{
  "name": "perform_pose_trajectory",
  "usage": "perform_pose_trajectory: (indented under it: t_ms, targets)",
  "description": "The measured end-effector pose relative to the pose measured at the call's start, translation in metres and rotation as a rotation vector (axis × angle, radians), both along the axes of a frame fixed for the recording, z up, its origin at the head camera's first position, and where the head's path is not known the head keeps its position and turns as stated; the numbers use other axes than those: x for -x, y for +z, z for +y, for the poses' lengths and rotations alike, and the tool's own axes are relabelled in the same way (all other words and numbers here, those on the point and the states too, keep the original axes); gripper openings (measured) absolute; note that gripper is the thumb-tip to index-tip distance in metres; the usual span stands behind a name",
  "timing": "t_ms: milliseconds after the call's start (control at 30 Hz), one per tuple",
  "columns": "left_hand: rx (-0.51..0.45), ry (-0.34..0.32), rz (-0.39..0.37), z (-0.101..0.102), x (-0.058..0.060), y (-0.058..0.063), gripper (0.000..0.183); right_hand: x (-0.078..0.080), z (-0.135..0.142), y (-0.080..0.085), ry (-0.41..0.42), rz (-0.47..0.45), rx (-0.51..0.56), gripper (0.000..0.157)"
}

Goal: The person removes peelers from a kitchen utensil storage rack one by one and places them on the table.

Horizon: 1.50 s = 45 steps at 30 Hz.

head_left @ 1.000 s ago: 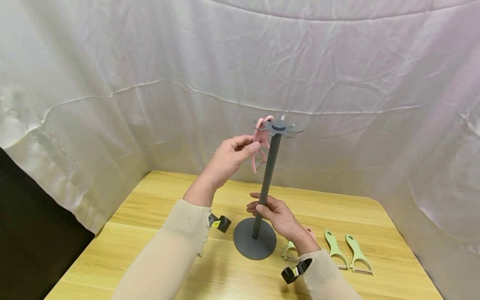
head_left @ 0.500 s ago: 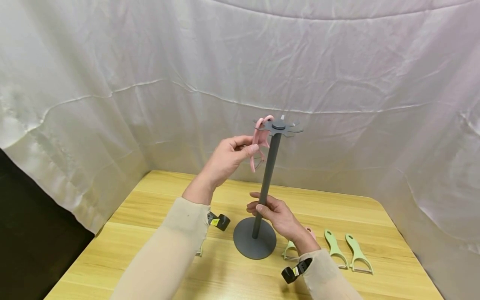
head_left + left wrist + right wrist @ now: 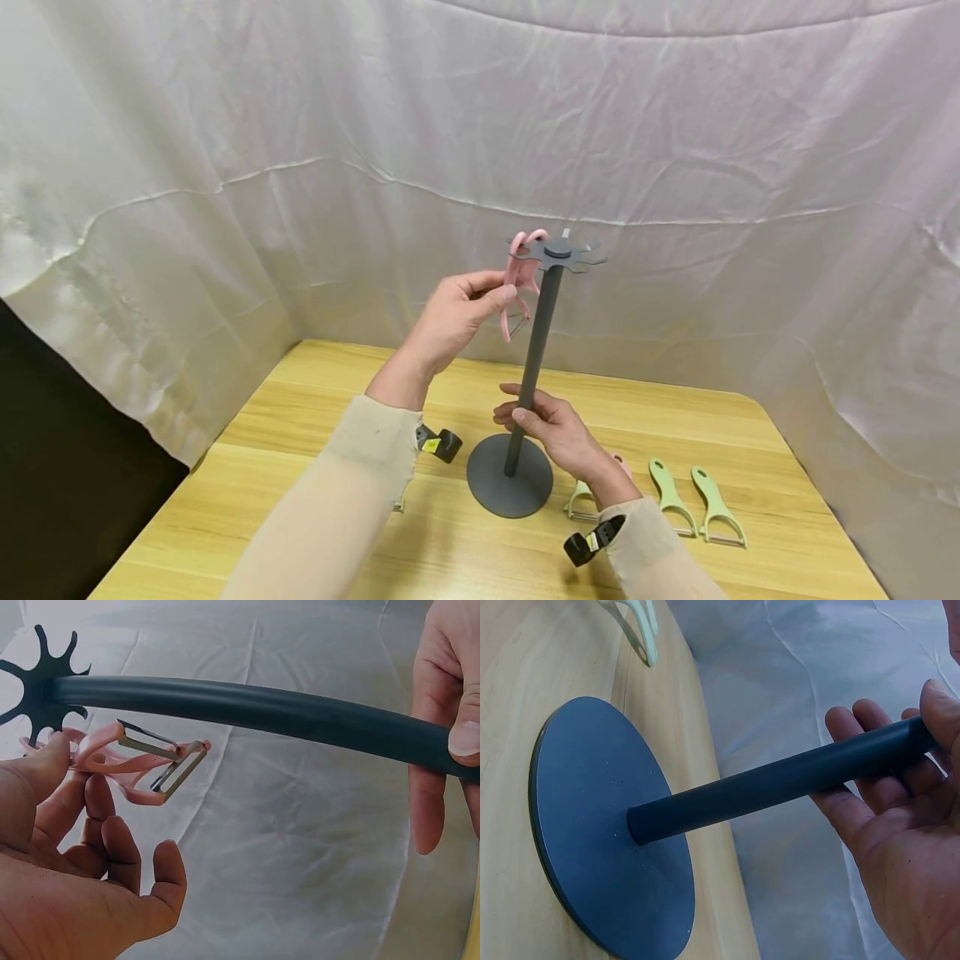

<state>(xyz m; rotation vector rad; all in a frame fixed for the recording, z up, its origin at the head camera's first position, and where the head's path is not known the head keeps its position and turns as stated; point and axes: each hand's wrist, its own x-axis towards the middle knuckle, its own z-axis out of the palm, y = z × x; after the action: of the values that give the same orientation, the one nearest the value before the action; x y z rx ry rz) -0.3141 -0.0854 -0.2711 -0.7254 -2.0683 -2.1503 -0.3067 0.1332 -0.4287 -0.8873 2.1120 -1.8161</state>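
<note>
A dark grey stand has an upright pole [image 3: 538, 342], a round base [image 3: 495, 492] and a ring of hooks [image 3: 573, 260] on top. Two pink peelers [image 3: 142, 796] are side by side at the hooks, blade ends down in the head view. My left hand [image 3: 459, 321] pinches the nearer pink peeler [image 3: 513, 271] between thumb and fingers. Whether its handle hole sits on a hook, I cannot tell. Lower down, my right hand [image 3: 564, 435] grips the pole, thumb in front and fingers behind, as the right wrist view also shows.
Two green peelers [image 3: 670, 497] lie on the wooden table [image 3: 660, 400] at right. Another green peeler [image 3: 581, 502] and a pink handle [image 3: 621, 463] are partly behind my right wrist. A peeler end [image 3: 399, 503] peeks out by my left sleeve. White curtains [image 3: 480, 108] surround the table.
The lower end of the held pink peeler has shifted slightly left and up. My right hand and the stand have stayed put.
</note>
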Motion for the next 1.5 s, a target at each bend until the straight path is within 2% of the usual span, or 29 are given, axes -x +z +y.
perform_pose_trajectory:
  t_ms: [533, 1067, 1500]
  targets:
    - [-0.044, -0.008, -0.044, -0.003, -0.003, 0.000, 0.032, 0.000, 0.001, -0.001, -0.010, -0.001, 0.001, 0.044]
    - [-0.067, 0.000, -0.052, -0.008, -0.003, -0.002, 0.032, 0.000, 0.001, -0.002, -0.005, -0.002, 0.008, 0.046]
    - [-0.083, 0.016, -0.063, -0.017, -0.007, -0.005, 0.033, -0.001, 0.000, -0.001, -0.013, 0.004, 0.014, 0.045]
